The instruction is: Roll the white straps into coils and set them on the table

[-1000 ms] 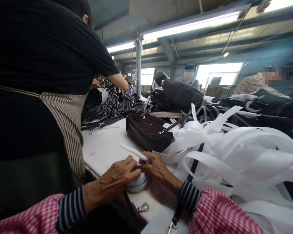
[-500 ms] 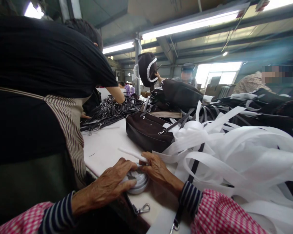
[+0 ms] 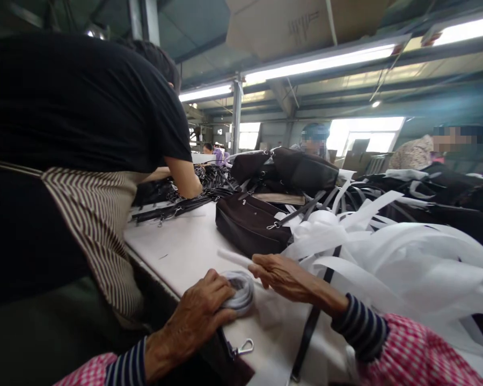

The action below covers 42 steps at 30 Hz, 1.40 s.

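Note:
My left hand [image 3: 199, 305] is closed on the near-left side of a coil [image 3: 243, 294] of pale grey strap or cord, which lies on the white tabletop [image 3: 181, 236]. To the right of the coil, my right hand [image 3: 287, 276] pinches a narrow white strip [image 3: 233, 258], whose free end points left over the table. Just beyond that hand sits a dark brown bag [image 3: 249, 222] with a metal clip on its strap. A silver snap hook [image 3: 243, 347] lies near the table edge, below the coil.
A large heap of white strips [image 3: 418, 268] covers the right side. Dark bags [image 3: 306, 170] and black straps [image 3: 217, 179] are piled farther back. At left a co-worker in a black shirt [image 3: 84, 107] and striped apron leans over the table. Two other people are beyond the piles.
My right hand has moved right, away from the coil, with the white strip. My left hand remains at the coil. The bag held up in the background has come down onto the pile.

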Available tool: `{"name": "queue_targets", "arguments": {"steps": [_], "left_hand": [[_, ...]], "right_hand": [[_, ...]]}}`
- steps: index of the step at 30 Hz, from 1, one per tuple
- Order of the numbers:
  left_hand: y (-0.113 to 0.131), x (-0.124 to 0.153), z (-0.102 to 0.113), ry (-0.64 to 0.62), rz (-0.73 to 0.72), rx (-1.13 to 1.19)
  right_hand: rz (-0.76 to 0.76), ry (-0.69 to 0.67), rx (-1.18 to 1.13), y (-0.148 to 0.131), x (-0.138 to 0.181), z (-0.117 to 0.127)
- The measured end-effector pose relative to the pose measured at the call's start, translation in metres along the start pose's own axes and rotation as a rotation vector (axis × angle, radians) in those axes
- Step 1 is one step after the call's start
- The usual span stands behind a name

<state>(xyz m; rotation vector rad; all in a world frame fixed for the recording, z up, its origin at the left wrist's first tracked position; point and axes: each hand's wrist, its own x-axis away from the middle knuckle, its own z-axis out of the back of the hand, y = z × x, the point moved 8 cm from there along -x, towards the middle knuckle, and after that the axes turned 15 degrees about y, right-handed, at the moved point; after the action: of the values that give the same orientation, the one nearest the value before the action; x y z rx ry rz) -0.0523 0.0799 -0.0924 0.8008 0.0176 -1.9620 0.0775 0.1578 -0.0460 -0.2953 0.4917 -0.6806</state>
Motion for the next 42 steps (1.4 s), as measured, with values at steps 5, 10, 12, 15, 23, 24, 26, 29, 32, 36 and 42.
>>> {"name": "queue_targets", "arguments": {"steps": [5, 10, 12, 15, 23, 24, 26, 29, 32, 36, 42], "left_hand": [[0.001, 0.001, -0.001, 0.068, 0.002, 0.006], [-0.002, 0.002, -0.002, 0.038, 0.036, -0.006], [-0.003, 0.002, -0.002, 0.03, 0.042, -0.003], [-0.007, 0.002, 0.002, 0.049, 0.056, 0.039], [-0.007, 0.002, 0.008, 0.056, 0.044, 0.135], [-0.007, 0.003, 0.008, 0.072, 0.036, 0.139], [-0.01, 0.005, 0.009, 0.125, 0.03, 0.176], [-0.022, 0.006, 0.014, 0.23, 0.119, 0.284], [-0.036, 0.0, 0.021, 0.304, 0.254, 0.359], [-0.036, -0.023, 0.02, 0.14, 0.261, 0.275], [-0.033, -0.049, 0.015, -0.072, 0.072, -0.048]], "right_hand": [[0.067, -0.155, 0.34, -0.005, 0.017, 0.007], [0.144, -0.135, 0.526, -0.035, 0.0, 0.008], [0.17, -0.154, 0.572, -0.043, -0.01, 0.003], [0.196, -0.176, 0.601, -0.044, -0.022, -0.007], [0.195, -0.305, 0.505, -0.047, -0.029, -0.013], [0.203, -0.326, 0.52, -0.05, -0.031, -0.015], [0.216, -0.368, 0.545, -0.053, -0.036, -0.023], [0.241, -0.375, 0.554, -0.055, -0.042, -0.037], [0.26, -0.303, 0.556, -0.052, -0.043, -0.044], [0.213, -0.242, 0.518, -0.041, -0.044, -0.044], [0.139, -0.307, 0.342, -0.025, -0.046, -0.045]]}}
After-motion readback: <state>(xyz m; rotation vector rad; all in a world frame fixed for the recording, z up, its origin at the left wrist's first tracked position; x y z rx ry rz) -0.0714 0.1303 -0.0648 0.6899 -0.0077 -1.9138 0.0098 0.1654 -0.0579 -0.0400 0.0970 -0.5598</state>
